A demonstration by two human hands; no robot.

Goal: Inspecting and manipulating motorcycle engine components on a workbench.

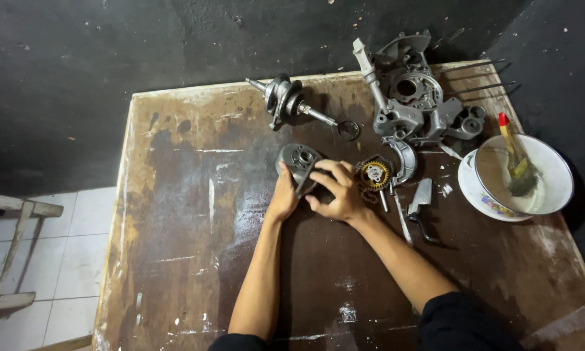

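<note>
Two hands meet on one part at the middle of the frame: a small grey metal cover plate point(299, 164), rounded, with a bore in its face, held tilted just above the bench point(175, 214). My left hand point(283, 195) cups it from below and behind, its grip wrapped shut around the lower edge. My right hand point(336, 190) closes over the front edge, fingers curled on the rim and thumb underneath, so both grips are shut on the same piece.

I judge the step in hand to be handling and turning this plate for a look; any further move calls for a steady hold and one hand freed.

Just right of my right hand lies a gear with a yellow centre point(375, 174), near but apart. Toward the upper middle rests a crankshaft point(291, 101), and at upper right a grey engine casing point(414, 97). At right stands a white bowl point(552, 170) with a brush point(517, 159) in it.
</note>
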